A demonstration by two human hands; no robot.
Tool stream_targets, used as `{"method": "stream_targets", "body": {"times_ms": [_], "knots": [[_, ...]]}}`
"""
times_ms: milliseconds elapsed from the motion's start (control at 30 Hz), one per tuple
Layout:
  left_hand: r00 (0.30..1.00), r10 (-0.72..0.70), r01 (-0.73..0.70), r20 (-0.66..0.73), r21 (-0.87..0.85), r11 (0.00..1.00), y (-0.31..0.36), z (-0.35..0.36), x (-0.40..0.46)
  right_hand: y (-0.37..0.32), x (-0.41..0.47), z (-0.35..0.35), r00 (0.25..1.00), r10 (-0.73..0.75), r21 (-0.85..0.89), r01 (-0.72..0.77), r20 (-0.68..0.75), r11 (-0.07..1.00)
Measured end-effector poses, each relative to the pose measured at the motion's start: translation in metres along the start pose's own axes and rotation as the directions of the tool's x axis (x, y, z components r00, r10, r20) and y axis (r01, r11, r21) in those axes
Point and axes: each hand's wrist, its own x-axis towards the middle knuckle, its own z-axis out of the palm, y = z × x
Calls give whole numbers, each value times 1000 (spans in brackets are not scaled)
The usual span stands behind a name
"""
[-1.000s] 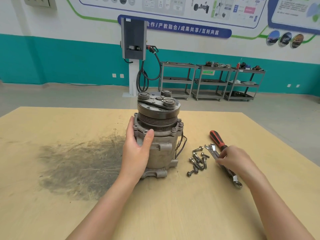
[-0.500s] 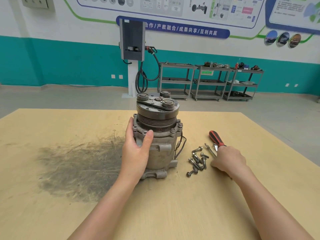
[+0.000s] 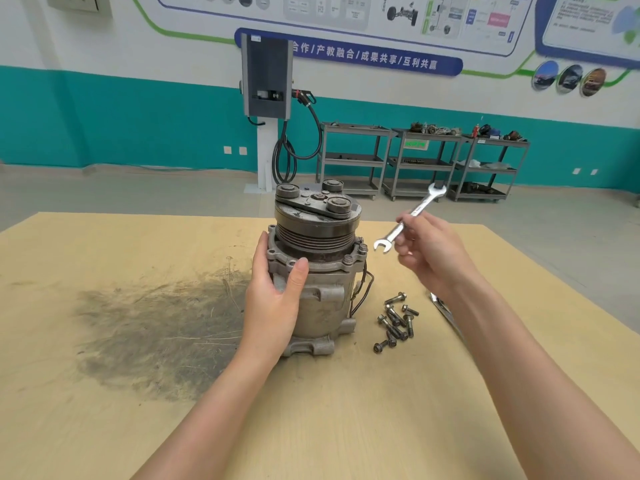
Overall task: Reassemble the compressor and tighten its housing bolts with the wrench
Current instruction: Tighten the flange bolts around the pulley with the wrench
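The grey metal compressor (image 3: 322,271) stands upright on the wooden table (image 3: 346,410), pulley end up. My left hand (image 3: 275,299) grips its left side, thumb on the housing flange. My right hand (image 3: 433,254) is raised to the right of the pulley and holds a silver open-ended wrench (image 3: 408,218) by its middle, one jaw pointing down-left toward the housing, apart from it. Several loose bolts (image 3: 394,320) lie on the table right of the compressor's base.
A second metal tool (image 3: 445,311) lies on the table, mostly hidden behind my right forearm. A dark grease smear (image 3: 156,327) covers the table left of the compressor. Shelving carts and a wall charger stand far behind.
My right hand picked the wrench up off the table and lifted it to beside the compressor's top. The left hand kept its grip on the housing.
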Motion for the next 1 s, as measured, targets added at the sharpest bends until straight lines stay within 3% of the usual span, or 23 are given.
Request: {"method": "stream_targets", "body": {"times_ms": [233,567,833,1000], "knots": [[1000,-1,1,-3,7,1000,0,0,0,13,8,12,996,77,252,-86,46,964],[1000,8,-8,-5,-7,1000,3,-1,-1,6,19,19,988,137,142,-147,78,979],[1000,5,-5,-2,-17,1000,6,0,-2,9,18,21,975,214,208,-223,67,952],[1000,16,-16,-6,-11,1000,5,0,-1,16,8,21,987,158,254,-154,5,955]]}}
